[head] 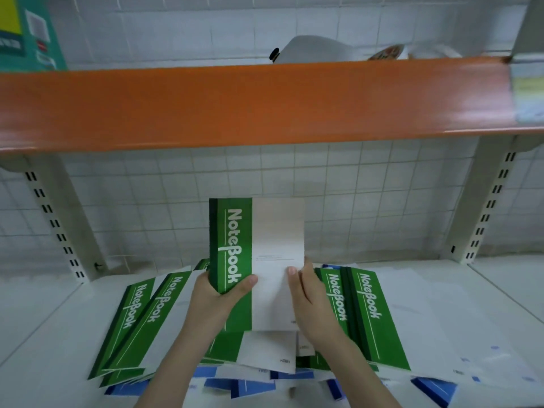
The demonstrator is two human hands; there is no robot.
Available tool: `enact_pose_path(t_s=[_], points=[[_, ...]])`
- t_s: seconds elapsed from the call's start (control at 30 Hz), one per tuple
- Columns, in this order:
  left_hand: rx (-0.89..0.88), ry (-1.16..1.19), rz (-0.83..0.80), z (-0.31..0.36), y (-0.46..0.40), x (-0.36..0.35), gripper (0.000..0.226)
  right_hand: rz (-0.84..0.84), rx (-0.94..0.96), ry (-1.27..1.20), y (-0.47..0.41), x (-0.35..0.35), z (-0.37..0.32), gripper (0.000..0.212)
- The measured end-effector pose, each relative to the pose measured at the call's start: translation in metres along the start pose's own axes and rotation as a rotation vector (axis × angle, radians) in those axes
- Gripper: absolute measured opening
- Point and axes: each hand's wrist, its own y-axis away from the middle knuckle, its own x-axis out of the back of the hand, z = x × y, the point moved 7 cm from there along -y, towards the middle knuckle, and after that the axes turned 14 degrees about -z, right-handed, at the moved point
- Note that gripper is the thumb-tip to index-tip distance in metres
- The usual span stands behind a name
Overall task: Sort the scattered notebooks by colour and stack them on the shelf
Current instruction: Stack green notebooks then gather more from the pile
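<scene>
A green-and-white notebook stands upright above the pile at the middle of the white shelf. My left hand grips its green spine edge, thumb across the cover. My right hand holds the white right edge, thumb on the front. More green notebooks lie fanned out flat to the left and right of my hands. Blue notebooks peek out from under the green ones along the near edge.
An orange shelf board runs across just above the raised notebook. Slotted cream uprights flank the bay, with a white tiled wall behind. White objects sit on the upper shelf, and a teal box at top left.
</scene>
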Motion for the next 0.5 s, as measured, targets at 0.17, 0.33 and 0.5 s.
enact_pose_path(t_s=[0.17,0.33,0.5], points=[[0.157,0.117,-0.146,-0.004,-0.006,-0.023,0.037,0.02,-0.028,0.019,0.006,0.025,-0.006,0.017],[0.265,0.114,-0.246,-0.001,-0.009,-0.077,0.042,0.099,-0.145,-0.006,0.032,0.075,0.003,0.02],[0.318,0.106,-0.378,0.006,-0.011,-0.153,0.036,0.24,-0.307,0.031,0.071,0.144,0.02,0.027]])
